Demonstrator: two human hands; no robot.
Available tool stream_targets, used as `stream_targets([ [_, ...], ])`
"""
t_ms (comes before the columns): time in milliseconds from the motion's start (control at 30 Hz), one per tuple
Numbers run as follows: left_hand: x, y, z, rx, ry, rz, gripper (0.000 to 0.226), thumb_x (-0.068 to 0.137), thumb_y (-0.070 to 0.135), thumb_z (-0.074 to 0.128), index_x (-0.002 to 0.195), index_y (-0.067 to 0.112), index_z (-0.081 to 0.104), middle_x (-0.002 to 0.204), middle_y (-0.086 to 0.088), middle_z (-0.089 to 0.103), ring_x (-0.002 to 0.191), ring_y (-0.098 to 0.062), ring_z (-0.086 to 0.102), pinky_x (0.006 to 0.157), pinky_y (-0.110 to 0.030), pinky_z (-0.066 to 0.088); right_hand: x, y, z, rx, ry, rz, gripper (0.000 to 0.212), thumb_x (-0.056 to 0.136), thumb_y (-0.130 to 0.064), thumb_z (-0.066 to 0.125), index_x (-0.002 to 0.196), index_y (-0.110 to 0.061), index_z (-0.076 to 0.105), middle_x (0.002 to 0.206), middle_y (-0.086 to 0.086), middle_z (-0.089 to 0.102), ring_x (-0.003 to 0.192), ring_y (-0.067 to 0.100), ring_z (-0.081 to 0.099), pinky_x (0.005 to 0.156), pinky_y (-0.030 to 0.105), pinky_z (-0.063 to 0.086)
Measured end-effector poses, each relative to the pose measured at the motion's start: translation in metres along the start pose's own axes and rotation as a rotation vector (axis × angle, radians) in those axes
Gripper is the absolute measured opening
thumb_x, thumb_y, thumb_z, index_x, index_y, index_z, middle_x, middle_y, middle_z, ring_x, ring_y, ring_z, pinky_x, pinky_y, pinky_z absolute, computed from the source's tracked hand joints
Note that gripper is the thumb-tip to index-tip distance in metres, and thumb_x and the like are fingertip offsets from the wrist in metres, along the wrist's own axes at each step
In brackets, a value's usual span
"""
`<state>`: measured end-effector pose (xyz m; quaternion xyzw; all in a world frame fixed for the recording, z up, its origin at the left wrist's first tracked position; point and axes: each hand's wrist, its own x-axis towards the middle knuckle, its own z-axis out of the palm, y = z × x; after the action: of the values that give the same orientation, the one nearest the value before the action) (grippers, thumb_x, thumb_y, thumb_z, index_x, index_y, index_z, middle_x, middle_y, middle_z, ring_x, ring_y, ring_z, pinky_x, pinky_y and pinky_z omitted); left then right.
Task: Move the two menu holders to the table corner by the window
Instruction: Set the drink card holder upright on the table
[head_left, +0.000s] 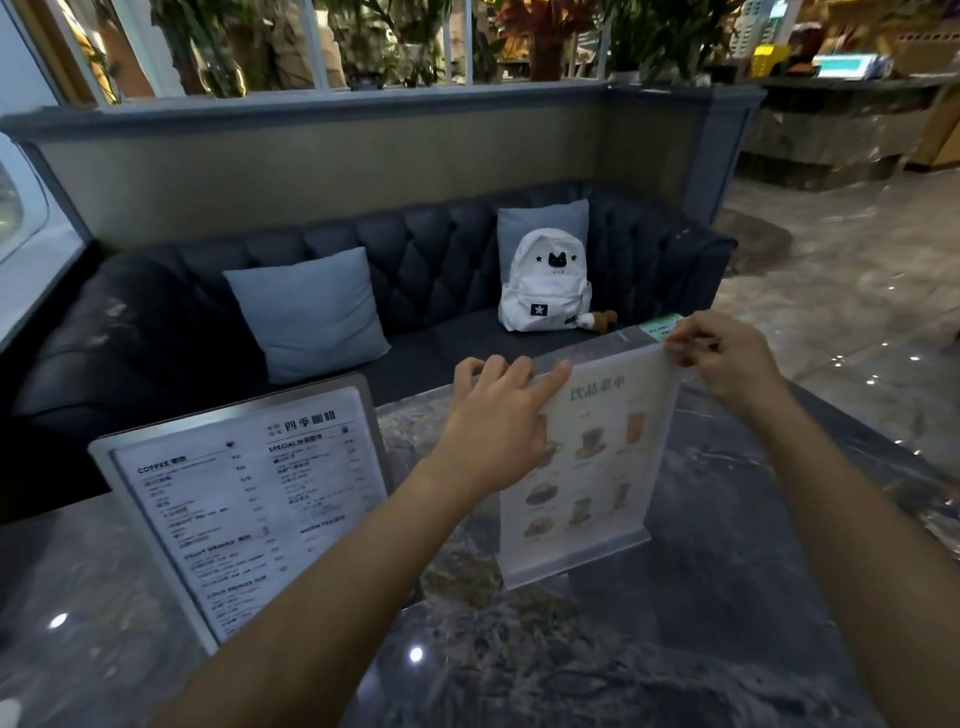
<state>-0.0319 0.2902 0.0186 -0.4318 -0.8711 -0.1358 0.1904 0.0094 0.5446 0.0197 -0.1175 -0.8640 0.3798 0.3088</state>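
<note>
Two clear acrylic menu holders stand on the dark marble table. The drinks picture menu holder stands upright at centre right. My left hand grips its top left edge, fingers over the top. My right hand pinches its top right corner. The black-and-white text menu holder stands tilted at the left, apart from both hands, nearer the window side.
A dark tufted sofa runs behind the table, with two light blue cushions and a white backpack on it. A window is at the far left. A small green card lies at the table's far right corner.
</note>
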Motion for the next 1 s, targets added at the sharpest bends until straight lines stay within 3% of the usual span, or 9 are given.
stream_targets([
  [67,-0.001,0.003,0.000,-0.028,0.002,-0.013,0.053,0.085,0.021,0.044,0.136,0.028,0.030,0.110,-0.006,0.051,0.097,-0.027,0.041,0.088,-0.039,0.016,0.001,0.001,0.000,0.017,-0.008,0.001,0.017,0.079,0.006,0.060,0.072,-0.009,0.058,0.084,0.014,0.055,0.080,0.024,0.051,0.059,0.009,0.045],
  [167,-0.004,0.008,-0.001,-0.052,0.012,-0.018,0.051,0.084,0.023,0.046,0.134,0.027,0.035,0.104,-0.007,0.053,0.090,-0.026,0.042,0.082,-0.039,0.019,0.001,0.003,0.000,0.020,-0.009,-0.011,0.014,0.079,0.004,0.061,0.075,-0.009,0.061,0.086,0.011,0.056,0.083,0.022,0.052,0.061,0.009,0.045],
  [367,-0.007,0.010,0.000,-0.090,0.030,-0.036,0.051,0.084,0.024,0.048,0.133,0.028,0.037,0.102,-0.007,0.053,0.089,-0.026,0.043,0.081,-0.038,0.019,-0.004,0.000,-0.002,-0.028,0.021,-0.042,0.011,0.079,0.002,0.062,0.077,-0.008,0.063,0.087,0.007,0.059,0.087,0.024,0.055,0.071,0.017,0.044],
  [467,-0.009,0.008,0.001,-0.091,0.037,-0.035,0.052,0.084,0.027,0.048,0.134,0.030,0.033,0.104,-0.006,0.053,0.092,-0.025,0.043,0.081,-0.036,0.016,-0.008,-0.007,-0.004,-0.132,0.035,-0.057,0.005,0.081,-0.003,0.062,0.082,-0.006,0.065,0.092,0.013,0.065,0.091,0.028,0.057,0.081,0.033,0.044],
  [567,-0.010,0.005,-0.001,-0.121,0.050,-0.056,0.051,0.084,0.027,0.048,0.133,0.030,0.034,0.100,-0.004,0.054,0.093,-0.022,0.045,0.085,-0.035,0.018,-0.012,-0.017,-0.007,-0.304,0.011,-0.116,0.012,0.083,-0.010,0.059,0.094,-0.009,0.065,0.102,0.015,0.065,0.094,0.030,0.055,0.081,0.040,0.043],
  [733,-0.013,-0.004,-0.012,-0.182,0.104,-0.116,0.041,0.086,0.032,0.050,0.125,0.023,0.046,0.102,-0.008,0.060,0.095,-0.027,0.052,0.088,-0.039,0.032,-0.008,-0.060,-0.001,-0.319,-0.008,-0.171,0.031,0.085,-0.019,0.058,0.114,-0.012,0.056,0.111,0.015,0.060,0.101,0.030,0.055,0.084,0.042,0.045],
  [867,-0.025,-0.025,-0.025,-0.183,0.137,-0.197,0.052,0.085,0.051,0.047,0.127,0.020,0.045,0.113,-0.007,0.060,0.106,-0.025,0.051,0.091,-0.038,0.035,-0.005,-0.096,0.027,-0.348,-0.076,-0.221,0.028,0.086,-0.023,0.057,0.112,-0.010,0.056,0.111,0.014,0.059,0.098,0.029,0.055,0.082,0.040,0.043],
  [1000,-0.045,-0.053,-0.047,-0.189,0.229,-0.260,0.054,0.085,0.051,0.048,0.124,0.014,0.049,0.113,-0.011,0.061,0.105,-0.026,0.054,0.089,-0.040,0.042,-0.008,-0.128,0.066,-0.329,-0.178,-0.256,0.028,0.085,-0.024,0.056,0.109,-0.009,0.058,0.112,0.015,0.060,0.098,0.031,0.056,0.083,0.045,0.046],
])
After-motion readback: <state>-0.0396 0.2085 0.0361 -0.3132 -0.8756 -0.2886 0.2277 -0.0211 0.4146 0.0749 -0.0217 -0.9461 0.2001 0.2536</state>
